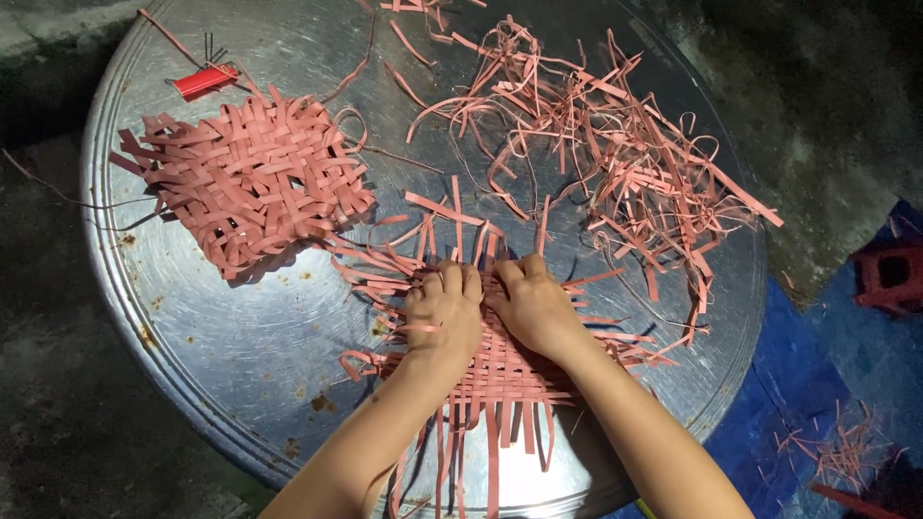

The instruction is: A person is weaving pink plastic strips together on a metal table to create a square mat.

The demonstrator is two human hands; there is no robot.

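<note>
A half-woven mat of pink strips [500, 380] lies at the near side of a round metal tray [221, 317], with loose ends sticking out on all sides. My left hand [444, 312] presses on the mat's far left part, fingers curled over the strips. My right hand [534, 303] sits right beside it, fingers bent down onto the weave and pinching strips at the far edge. The two hands almost touch at the knuckles. What the fingertips hold is hidden under them.
A finished woven pink mat [252, 178] lies at the tray's left. A tangled heap of loose pink strips [615, 144] fills the far right. A small red tool [205, 80] lies at the far left rim. Blue sheeting [827, 384] and a red block [889, 274] are on the right.
</note>
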